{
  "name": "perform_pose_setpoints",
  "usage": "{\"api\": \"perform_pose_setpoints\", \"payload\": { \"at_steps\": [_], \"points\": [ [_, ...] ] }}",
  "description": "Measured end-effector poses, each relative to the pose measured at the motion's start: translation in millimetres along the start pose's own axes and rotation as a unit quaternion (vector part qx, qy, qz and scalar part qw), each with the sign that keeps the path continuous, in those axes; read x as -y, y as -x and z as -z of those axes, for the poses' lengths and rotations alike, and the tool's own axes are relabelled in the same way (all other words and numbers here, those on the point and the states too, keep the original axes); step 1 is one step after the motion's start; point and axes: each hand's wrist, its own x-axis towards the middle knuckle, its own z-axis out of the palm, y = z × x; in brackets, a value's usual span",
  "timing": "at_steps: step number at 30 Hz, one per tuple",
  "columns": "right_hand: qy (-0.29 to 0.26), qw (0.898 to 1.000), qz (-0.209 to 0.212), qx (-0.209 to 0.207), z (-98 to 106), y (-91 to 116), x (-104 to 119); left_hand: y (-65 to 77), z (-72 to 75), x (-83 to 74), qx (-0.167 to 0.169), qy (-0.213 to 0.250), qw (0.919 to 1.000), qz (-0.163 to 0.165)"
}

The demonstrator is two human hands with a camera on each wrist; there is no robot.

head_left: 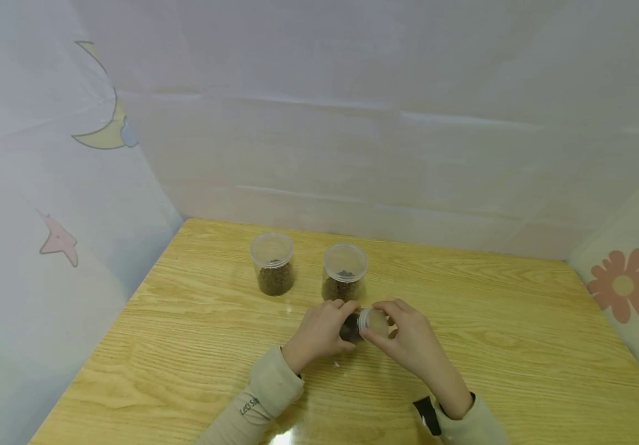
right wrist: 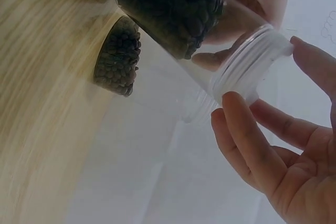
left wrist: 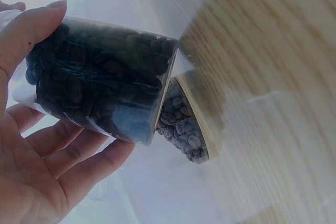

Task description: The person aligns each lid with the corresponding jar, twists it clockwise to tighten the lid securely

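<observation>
A clear plastic jar (head_left: pixel 350 329), part filled with dark beans, is held tilted above the table. My left hand (head_left: pixel 319 329) grips its body, thumb on one side and fingers on the other. At the other end, the fingertips and thumb of my right hand (head_left: pixel 413 340) hold the ridged clear screw lid (right wrist: pixel 251 69) by its rim. In the right wrist view the lid sits on the jar's mouth; whether it is loose or tight I cannot tell. Through the left wrist view, the beans (left wrist: pixel 100 77) lie against the jar's wall toward its base.
Two more lidded clear jars stand upright behind my hands: the left jar (head_left: pixel 275 279) and the right jar (head_left: pixel 343 288), each part filled with dark pieces. The wooden table (head_left: pixel 520 346) meets a pale cloth wall (head_left: pixel 353 154) at the back.
</observation>
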Motion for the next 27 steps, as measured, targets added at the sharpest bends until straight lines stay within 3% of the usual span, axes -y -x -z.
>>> {"api": "perform_pose_setpoints", "payload": {
  "at_steps": [10,27],
  "points": [
    [0.037,0.998,-0.047,-0.005,-1.4,-2.9,0.9,-0.2,0.9,-1.4,-0.002,-0.005,1.0,-0.007],
    [0.045,0.997,-0.065,0.001,-1.9,-3.6,-0.1,0.1,1.9,-2.3,-0.002,-0.008,0.9999,-0.007]
  ]
}}
